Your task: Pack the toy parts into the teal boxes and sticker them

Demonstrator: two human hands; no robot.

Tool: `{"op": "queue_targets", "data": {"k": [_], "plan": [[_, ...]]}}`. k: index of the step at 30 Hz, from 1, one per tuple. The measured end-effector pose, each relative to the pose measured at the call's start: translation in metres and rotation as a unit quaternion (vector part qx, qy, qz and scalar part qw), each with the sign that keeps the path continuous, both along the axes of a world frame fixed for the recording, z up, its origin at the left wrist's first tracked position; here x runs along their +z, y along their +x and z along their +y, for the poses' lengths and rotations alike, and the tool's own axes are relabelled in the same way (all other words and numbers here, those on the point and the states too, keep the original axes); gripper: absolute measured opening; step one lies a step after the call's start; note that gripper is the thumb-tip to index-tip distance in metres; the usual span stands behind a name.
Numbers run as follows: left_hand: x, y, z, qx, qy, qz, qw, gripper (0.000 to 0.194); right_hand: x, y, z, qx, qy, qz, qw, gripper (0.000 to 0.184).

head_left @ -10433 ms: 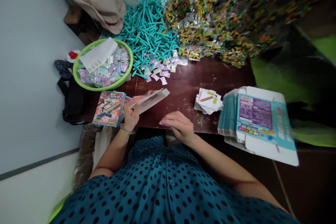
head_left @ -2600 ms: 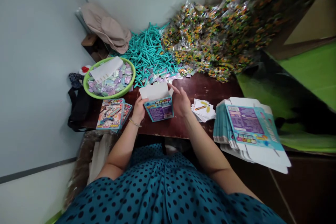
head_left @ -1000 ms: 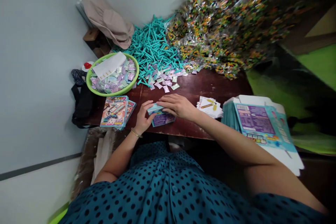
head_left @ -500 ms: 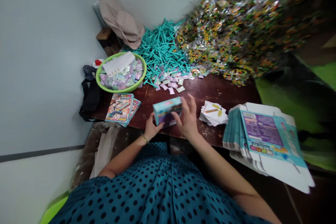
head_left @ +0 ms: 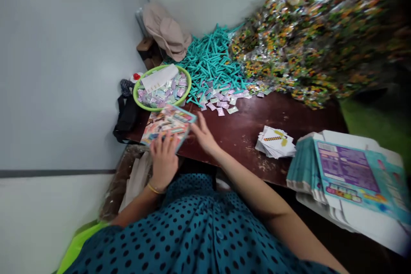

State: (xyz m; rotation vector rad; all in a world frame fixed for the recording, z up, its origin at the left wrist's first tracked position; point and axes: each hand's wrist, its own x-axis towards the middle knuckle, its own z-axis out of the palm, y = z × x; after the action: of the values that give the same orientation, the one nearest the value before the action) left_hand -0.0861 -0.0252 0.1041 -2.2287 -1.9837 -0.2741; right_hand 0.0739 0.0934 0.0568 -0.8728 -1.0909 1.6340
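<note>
A small printed carton (head_left: pixel 181 115) lies face up, slightly blurred, over other boxes of the same kind (head_left: pixel 149 130) at the table's left front. My left hand (head_left: pixel 164 158) rests across its near part with the fingers spread flat on the printed face. At the carton's right edge, my right hand (head_left: pixel 204 135) touches it with outstretched fingertips, the thumb apart. How many boxes are underneath is hidden by the carton and my left hand.
Behind the boxes stands a green-rimmed basket (head_left: pixel 189 87) of small packets. Teal sticks (head_left: pixel 213 58) and bagged colourful pieces (head_left: pixel 282 47) are heaped at the back. To the right lie printed cards (head_left: pixel 275 142) and a stack of flattened cartons (head_left: pixel 349 171) over the front edge.
Both hands have carried the carton leftward from the table's middle onto the boxes. Its colourful face now points up, and my left hand has moved on top. The view has shifted left.
</note>
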Motion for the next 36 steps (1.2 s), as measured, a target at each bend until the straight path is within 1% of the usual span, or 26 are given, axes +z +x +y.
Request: {"op": "queue_targets", "data": {"k": [2, 3, 5, 7, 9, 10, 11, 13, 14, 15, 16, 17, 18, 20, 21, 23, 24, 25, 26, 27, 28, 29, 30, 32, 34, 36], "plan": [[-0.004, -0.033, 0.004, 0.053, -0.027, -0.004, 0.998, 0.07, -0.005, -0.024, -0.006, 0.078, 0.01, -0.008, 0.997, 0.096], [-0.009, -0.048, 0.009, 0.067, -0.04, -0.009, 0.997, 0.066, -0.007, -0.028, -0.01, 0.096, 0.026, -0.026, 0.995, 0.092], [-0.022, -0.069, 0.024, 0.069, -0.039, -0.021, 0.997, 0.063, -0.007, -0.016, -0.018, 0.096, 0.081, -0.079, 0.989, 0.077], [-0.032, -0.079, 0.04, 0.054, 0.001, -0.051, 0.997, 0.06, -0.003, 0.024, -0.028, 0.061, 0.165, -0.156, 0.972, 0.061], [-0.037, -0.076, 0.055, 0.025, 0.054, -0.101, 0.993, 0.056, 0.005, 0.087, -0.045, -0.019, 0.241, -0.275, 0.93, 0.048], [-0.038, -0.069, 0.061, 0.0, 0.074, -0.128, 0.989, 0.055, 0.008, 0.124, -0.055, -0.076, 0.256, -0.349, 0.898, 0.045], [-0.039, -0.058, 0.066, -0.032, 0.085, -0.156, 0.984, 0.054, 0.009, 0.162, -0.066, -0.142, 0.25, -0.425, 0.858, 0.045], [-0.041, -0.026, 0.074, -0.111, 0.066, -0.212, 0.969, 0.05, 0.002, 0.233, -0.09, -0.273, 0.171, -0.567, 0.758, 0.054], [-0.044, -0.004, 0.076, -0.151, 0.034, -0.238, 0.959, 0.047, -0.006, 0.262, -0.101, -0.326, 0.112, -0.619, 0.706, 0.061], [-0.049, 0.019, 0.078, -0.189, -0.008, -0.263, 0.946, 0.045, -0.016, 0.285, -0.111, -0.359, 0.058, -0.653, 0.665, 0.066], [-0.054, 0.045, 0.079, -0.223, -0.055, -0.285, 0.931, 0.042, -0.027, 0.302, -0.119, -0.377, 0.019, -0.675, 0.635, 0.068], [-0.059, 0.071, 0.078, -0.253, -0.104, -0.305, 0.912, 0.039, -0.037, 0.312, -0.127, -0.383, -0.001, -0.687, 0.617, 0.064], [-0.064, 0.098, 0.077, -0.279, -0.15, -0.325, 0.891, 0.037, -0.045, 0.317, -0.133, -0.38, -0.004, -0.695, 0.611, 0.059], [-0.072, 0.148, 0.07, -0.325, -0.239, -0.377, 0.834, 0.035, -0.05, 0.312, -0.145, -0.375, 0.022, -0.702, 0.605, 0.047], [-0.073, 0.171, 0.065, -0.341, -0.285, -0.412, 0.796, 0.035, -0.048, 0.304, -0.15, -0.377, 0.036, -0.703, 0.602, 0.044], [-0.072, 0.208, 0.056, -0.342, -0.38, -0.494, 0.703, 0.045, -0.034, 0.281, -0.162, -0.391, 0.056, -0.698, 0.597, 0.042], [-0.069, 0.222, 0.053, -0.327, -0.418, -0.54, 0.653, 0.053, -0.025, 0.267, -0.168, -0.395, 0.068, -0.691, 0.602, 0.041], [-0.065, 0.232, 0.052, -0.3, -0.44, -0.59, 0.607, 0.06, -0.015, 0.25, -0.173, -0.388, 0.09, -0.679, 0.617, 0.04], [-0.061, 0.238, 0.052, -0.261, -0.445, -0.641, 0.568, 0.064, -0.006, 0.233, -0.177, -0.365, 0.126, -0.663, 0.641, 0.039], [-0.057, 0.24, 0.053, -0.213, -0.434, -0.688, 0.542, 0.065, 0.001, 0.216, -0.179, -0.329, 0.174, -0.64, 0.672, 0.038], [-0.052, 0.239, 0.056, -0.159, -0.409, -0.728, 0.527, 0.062, 0.007, 0.201, -0.177, -0.286, 0.222, -0.613, 0.702, 0.037], [-0.048, 0.233, 0.06, -0.107, -0.375, -0.76, 0.52, 0.059, 0.011, 0.189, -0.173, -0.255, 0.257, -0.586, 0.725, 0.036], [-0.045, 0.225, 0.064, -0.064, -0.343, -0.782, 0.517, 0.055, 0.013, 0.18, -0.165, -0.248, 0.269, -0.565, 0.74, 0.038], [-0.042, 0.203, 0.07, -0.014, -0.315, -0.798, 0.514, 0.053, 0.017, 0.174, -0.142, -0.294, 0.223, -0.535, 0.76, 0.048], [-0.046, 0.179, 0.072, 0.011, -0.308, -0.795, 0.523, 0.054, 0.02, 0.172, -0.115, -0.331, 0.137, -0.5, 0.788, 0.065], [-0.053, 0.158, 0.07, 0.037, -0.27, -0.79, 0.55, 0.056, 0.024, 0.165, -0.092, -0.289, 0.091, -0.443, 0.844, 0.077]]}}
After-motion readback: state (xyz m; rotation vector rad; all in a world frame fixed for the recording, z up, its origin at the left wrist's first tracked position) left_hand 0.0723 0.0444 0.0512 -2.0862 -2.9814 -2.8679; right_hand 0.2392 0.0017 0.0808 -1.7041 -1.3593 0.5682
